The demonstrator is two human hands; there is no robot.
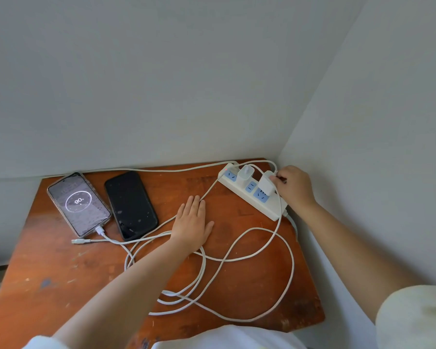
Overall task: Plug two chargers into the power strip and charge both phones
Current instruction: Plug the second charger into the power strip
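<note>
A white power strip (273,209) with blue sockets lies at the table's back right corner. One white charger (245,174) stands plugged in near its far end. My right hand (293,188) grips a second white charger (266,183) seated in the strip. My left hand (193,221) rests flat, fingers together, on the table over a cable. The left phone (78,204) has a lit screen showing 90% and a cable in its bottom port. The dark phone (131,205) lies beside it, screen off. A loose cable end (78,241) lies in front of the phones.
White cables (237,260) loop in tangles across the worn wooden table (48,285). White walls meet in a corner right behind the strip. The table's left and front edges are near.
</note>
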